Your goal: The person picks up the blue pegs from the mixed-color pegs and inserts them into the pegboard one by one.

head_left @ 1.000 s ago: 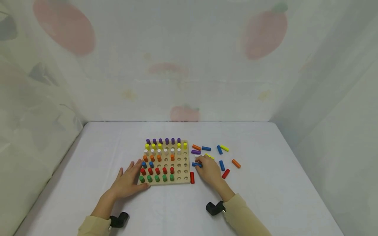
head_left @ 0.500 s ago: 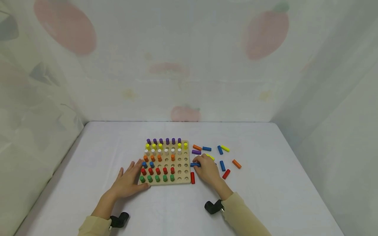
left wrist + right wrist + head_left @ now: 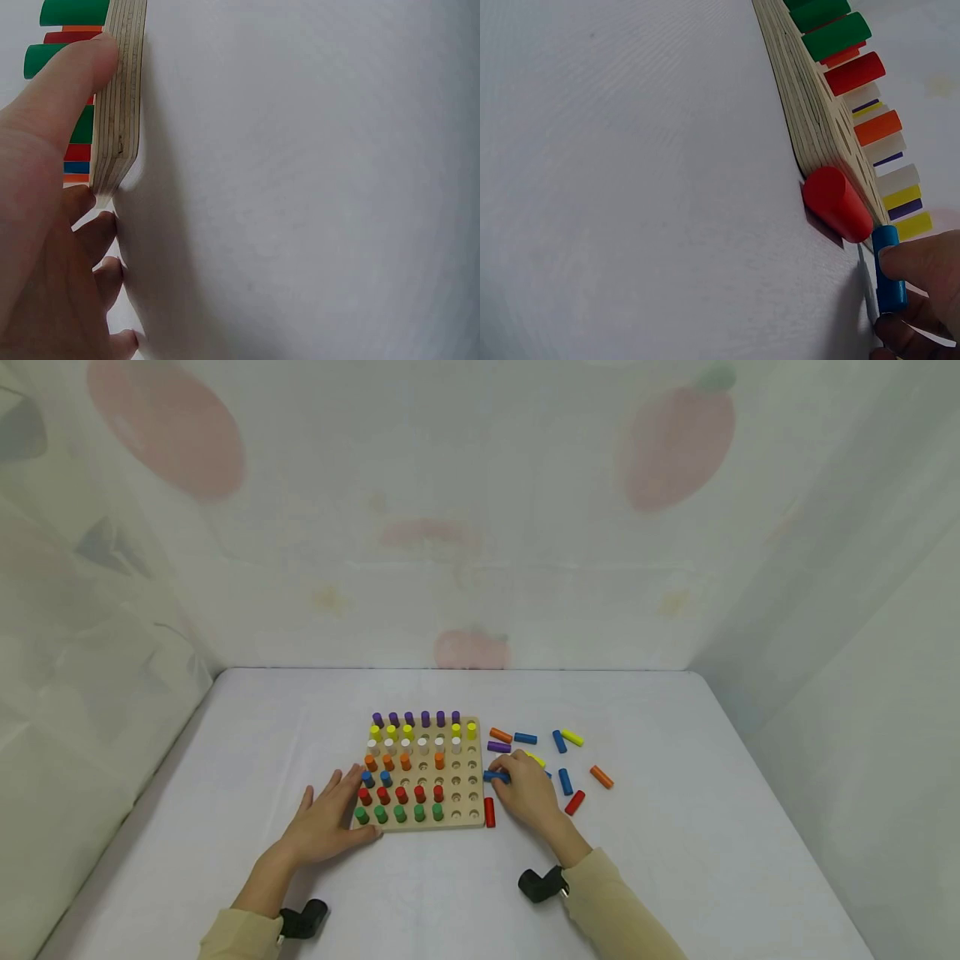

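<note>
A wooden pegboard (image 3: 468,817) bears rows of upright coloured pegs and some bare holes. My left hand (image 3: 322,822) rests against its near-left corner, the thumb on the front edge and the other fingers spread along the left side. In the left wrist view the thumb (image 3: 94,64) touches the board's layered edge. My right hand (image 3: 531,792), just right of the board, pinches a blue peg (image 3: 887,270) between thumb and fingers. That peg lies roughly level, one end pointing at the board's right edge. A red peg (image 3: 838,204) lies on the table beside the board, near the hand.
Several loose pegs lie on the table right of the board, among them an orange peg (image 3: 601,777), a purple peg (image 3: 498,747) and a red peg (image 3: 574,802). A yellow peg (image 3: 536,760) is partly hidden behind my right hand. A patterned curtain (image 3: 465,568) hangs behind the table.
My right hand has shifted slightly left with the blue peg, bringing it up to the board's right edge. The left hand keeps its place, and the rows of pegs look the same.
</note>
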Action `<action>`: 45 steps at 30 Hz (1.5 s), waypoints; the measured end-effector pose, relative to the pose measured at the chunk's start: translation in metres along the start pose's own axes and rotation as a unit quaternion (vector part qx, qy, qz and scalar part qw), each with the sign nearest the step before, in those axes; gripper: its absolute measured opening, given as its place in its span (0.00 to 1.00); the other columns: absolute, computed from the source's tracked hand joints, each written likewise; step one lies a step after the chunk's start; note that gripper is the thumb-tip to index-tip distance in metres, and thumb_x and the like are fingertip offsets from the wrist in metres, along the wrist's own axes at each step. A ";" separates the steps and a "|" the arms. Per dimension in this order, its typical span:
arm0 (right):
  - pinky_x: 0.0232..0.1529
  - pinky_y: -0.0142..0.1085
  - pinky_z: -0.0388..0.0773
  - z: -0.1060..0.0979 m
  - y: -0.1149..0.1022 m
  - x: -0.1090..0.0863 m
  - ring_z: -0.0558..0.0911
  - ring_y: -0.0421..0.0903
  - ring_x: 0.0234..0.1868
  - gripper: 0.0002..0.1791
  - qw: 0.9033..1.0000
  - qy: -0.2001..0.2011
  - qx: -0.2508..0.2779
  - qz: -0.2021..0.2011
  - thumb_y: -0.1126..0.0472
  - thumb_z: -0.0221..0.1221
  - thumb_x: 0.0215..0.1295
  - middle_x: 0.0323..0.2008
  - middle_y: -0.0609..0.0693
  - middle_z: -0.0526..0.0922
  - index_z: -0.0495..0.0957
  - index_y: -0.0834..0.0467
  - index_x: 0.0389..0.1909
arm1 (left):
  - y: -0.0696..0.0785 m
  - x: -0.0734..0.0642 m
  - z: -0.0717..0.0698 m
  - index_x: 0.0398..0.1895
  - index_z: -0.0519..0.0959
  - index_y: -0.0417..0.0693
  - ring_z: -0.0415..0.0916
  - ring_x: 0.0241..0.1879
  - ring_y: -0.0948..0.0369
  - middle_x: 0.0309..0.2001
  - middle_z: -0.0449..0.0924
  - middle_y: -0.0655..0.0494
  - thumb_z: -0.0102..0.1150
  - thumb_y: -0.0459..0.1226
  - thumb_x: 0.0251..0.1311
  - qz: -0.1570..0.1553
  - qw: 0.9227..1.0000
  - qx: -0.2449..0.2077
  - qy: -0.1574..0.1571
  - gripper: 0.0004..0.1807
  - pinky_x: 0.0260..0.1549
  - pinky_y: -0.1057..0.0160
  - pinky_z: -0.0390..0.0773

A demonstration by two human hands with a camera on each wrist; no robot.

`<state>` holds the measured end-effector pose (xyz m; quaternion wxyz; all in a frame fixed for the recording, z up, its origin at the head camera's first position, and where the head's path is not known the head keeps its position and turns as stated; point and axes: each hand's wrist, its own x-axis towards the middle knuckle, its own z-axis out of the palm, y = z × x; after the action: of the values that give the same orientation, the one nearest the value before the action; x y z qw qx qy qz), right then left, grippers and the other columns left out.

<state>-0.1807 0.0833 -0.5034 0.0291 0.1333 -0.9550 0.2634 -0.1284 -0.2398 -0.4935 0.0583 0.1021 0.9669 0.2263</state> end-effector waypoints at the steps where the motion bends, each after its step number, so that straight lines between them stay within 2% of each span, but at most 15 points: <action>1: 0.33 0.28 0.74 0.000 0.000 0.000 0.71 0.39 0.30 0.08 1.000 0.001 0.000 0.001 0.56 0.62 0.57 0.32 0.45 0.75 0.80 0.51 0.38 | 0.000 0.000 0.000 0.70 0.52 0.42 0.44 0.69 0.40 0.70 0.52 0.43 0.64 0.61 0.42 -0.001 1.000 0.000 -0.002 0.56 0.59 0.30 0.36; 10: 0.32 0.27 0.73 -0.004 -0.005 0.002 0.72 0.37 0.30 0.07 1.000 0.016 0.009 -0.001 0.58 0.61 0.58 0.32 0.44 0.75 0.79 0.51 0.38 | -0.002 0.000 0.001 0.71 0.52 0.43 0.43 0.69 0.40 0.70 0.51 0.44 0.64 0.61 0.42 -0.005 1.000 -0.003 -0.010 0.56 0.59 0.30 0.35; 24: 0.40 0.31 0.77 -0.013 -0.018 0.010 0.75 0.38 0.36 0.09 0.999 0.023 0.030 -0.017 0.58 0.60 0.59 0.39 0.44 0.79 0.79 0.51 0.41 | 0.003 -0.002 -0.004 0.70 0.53 0.43 0.44 0.69 0.40 0.70 0.51 0.43 0.64 0.60 0.43 -0.006 1.000 -0.005 -0.007 0.55 0.59 0.29 0.36; 36: 0.39 0.30 0.77 -0.018 -0.033 0.016 0.77 0.38 0.37 0.13 0.999 0.001 0.039 -0.033 0.58 0.59 0.61 0.40 0.44 0.81 0.78 0.51 0.47 | 0.004 -0.001 -0.004 0.70 0.53 0.44 0.44 0.69 0.40 0.70 0.52 0.44 0.64 0.61 0.43 -0.005 1.000 0.000 -0.009 0.55 0.59 0.30 0.37; 45: 0.37 0.29 0.77 -0.020 -0.043 0.020 0.78 0.39 0.36 0.15 0.998 -0.017 0.024 -0.047 0.57 0.58 0.62 0.41 0.45 0.80 0.77 0.52 0.50 | 0.003 0.000 -0.004 0.70 0.53 0.44 0.44 0.69 0.40 0.70 0.52 0.44 0.64 0.60 0.43 -0.005 1.000 -0.002 -0.010 0.55 0.59 0.29 0.36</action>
<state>-0.1888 0.0538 -0.4622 0.0224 0.1831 -0.9413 0.2826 -0.1282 -0.2389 -0.4890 0.0689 0.0994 0.9664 0.2269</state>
